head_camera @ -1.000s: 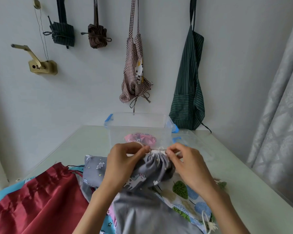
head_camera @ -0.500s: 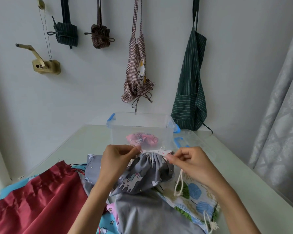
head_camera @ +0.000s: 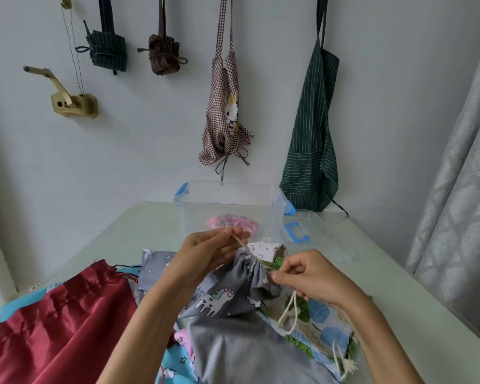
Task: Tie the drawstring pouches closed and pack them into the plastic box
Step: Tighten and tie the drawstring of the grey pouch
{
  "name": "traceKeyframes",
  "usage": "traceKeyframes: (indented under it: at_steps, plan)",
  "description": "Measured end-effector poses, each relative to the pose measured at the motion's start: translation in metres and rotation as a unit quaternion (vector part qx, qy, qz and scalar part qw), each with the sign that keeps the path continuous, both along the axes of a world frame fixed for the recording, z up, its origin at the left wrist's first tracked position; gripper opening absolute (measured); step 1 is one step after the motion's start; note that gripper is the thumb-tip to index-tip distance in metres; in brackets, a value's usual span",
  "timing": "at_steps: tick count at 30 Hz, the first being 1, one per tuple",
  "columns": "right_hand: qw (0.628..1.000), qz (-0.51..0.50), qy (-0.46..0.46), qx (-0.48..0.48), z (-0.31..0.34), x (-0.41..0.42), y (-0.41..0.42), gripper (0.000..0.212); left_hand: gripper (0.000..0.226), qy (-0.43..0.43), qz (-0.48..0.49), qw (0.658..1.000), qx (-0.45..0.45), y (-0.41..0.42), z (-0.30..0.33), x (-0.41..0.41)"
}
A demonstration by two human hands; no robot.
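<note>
A: Where is the pouch being tied?

B: The grey unicorn pouch [head_camera: 227,286] sits at lower centre of the frame, its mouth gathered tight, on top of other pouches on the tabletop [head_camera: 399,286].

A: And the hands?

B: The left hand [head_camera: 205,256] pinches one cream cord [head_camera: 240,242] between thumb and curled fingers, drawn up and left from the gathered neck. The right hand [head_camera: 313,275] has its fingers curled round the other cord, whose loop [head_camera: 288,314] hangs below it.

A: The box?

B: The clear plastic box [head_camera: 230,206] stands just behind the hands at centre, a pink pouch [head_camera: 233,221] inside, its lid [head_camera: 316,234] lying to the right.

A: Around them?

B: A red pouch [head_camera: 56,322] at lower left, a leaf-print pouch [head_camera: 322,325] at lower right.
</note>
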State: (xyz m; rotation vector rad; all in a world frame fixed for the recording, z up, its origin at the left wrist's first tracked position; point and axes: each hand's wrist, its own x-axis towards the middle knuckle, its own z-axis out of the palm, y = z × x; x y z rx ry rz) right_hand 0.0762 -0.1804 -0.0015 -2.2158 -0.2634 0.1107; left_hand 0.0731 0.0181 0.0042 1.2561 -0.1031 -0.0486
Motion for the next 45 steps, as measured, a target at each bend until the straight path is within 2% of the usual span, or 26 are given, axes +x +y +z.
traceKeyframes:
  at_steps: [3,5,6,8,10,12,18,21,24,26,28,29,31,33,36,40,43,45]
  plan:
    - [1.0,-0.013,-0.005,-0.017,-0.004,0.003,0.001,0.02,0.023,0.028,-0.039,0.998,-0.035,-0.002,0.0,0.0]
    - [1.0,-0.02,-0.006,-0.023,-0.003,0.003,0.001,0.02,0.023,0.027,-0.06,0.998,-0.025,-0.003,0.0,0.001]
    - [0.999,-0.016,0.004,-0.032,-0.002,0.002,-0.001,0.021,0.024,0.017,-0.064,0.998,0.006,-0.003,-0.001,0.001]
    - [0.997,0.018,0.045,-0.064,0.006,-0.003,-0.006,0.026,0.024,-0.023,-0.067,0.989,0.13,-0.002,-0.003,0.0]
    - [0.992,0.057,0.083,-0.073,0.016,-0.009,-0.014,0.034,0.022,-0.06,-0.083,0.958,0.267,-0.004,-0.006,-0.002]
    - [0.992,0.063,0.098,-0.048,0.024,-0.013,-0.021,0.039,0.019,-0.062,-0.117,0.932,0.337,-0.01,-0.01,-0.003]
    - [0.996,0.028,0.083,-0.002,0.031,-0.014,-0.027,0.045,0.023,-0.077,-0.233,0.867,0.434,-0.032,-0.018,-0.01]
    - [0.998,-0.024,0.035,0.04,0.027,-0.011,-0.018,0.045,0.028,-0.047,-0.279,0.857,0.431,-0.04,-0.014,-0.015]
    - [0.994,0.027,-0.01,0.11,0.025,-0.012,0.0,0.035,0.034,-0.084,-0.291,0.841,0.449,-0.04,-0.015,-0.017]
    - [0.995,0.06,-0.056,0.058,0.015,-0.008,0.009,0.036,0.037,-0.083,-0.293,0.845,0.439,-0.038,-0.017,-0.016]
    - [0.991,0.012,-0.13,-0.04,0.003,0.001,0.008,0.034,0.036,-0.057,-0.293,0.86,0.415,-0.034,-0.016,-0.015]
    - [0.988,-0.017,-0.148,-0.052,0.0,0.002,0.005,0.028,0.034,-0.044,-0.289,0.87,0.397,-0.032,-0.015,-0.014]
    - [0.988,-0.019,-0.153,-0.014,0.0,0.003,-0.003,0.016,0.031,-0.03,-0.267,0.893,0.36,-0.024,-0.009,-0.013]
    - [0.987,0.052,-0.151,0.001,0.005,-0.001,-0.012,0.018,0.033,-0.032,-0.244,0.91,0.334,-0.015,-0.004,-0.011]
    - [0.979,0.128,-0.153,-0.037,0.009,-0.002,-0.011,0.027,0.037,-0.025,-0.22,0.926,0.307,-0.006,0.0,-0.01]
    - [0.978,0.104,-0.171,-0.055,0.002,0.0,-0.001,0.016,0.033,-0.012,-0.207,0.933,0.294,-0.001,0.003,-0.013]
    - [0.983,0.101,-0.152,-0.012,0.009,-0.004,-0.006,0.006,0.034,0.002,-0.219,0.93,0.295,0.002,0.004,-0.015]
    - [0.985,0.111,-0.125,0.03,0.014,-0.008,-0.013,0.01,0.036,0.026,-0.234,0.932,0.275,0.004,0.003,-0.015]
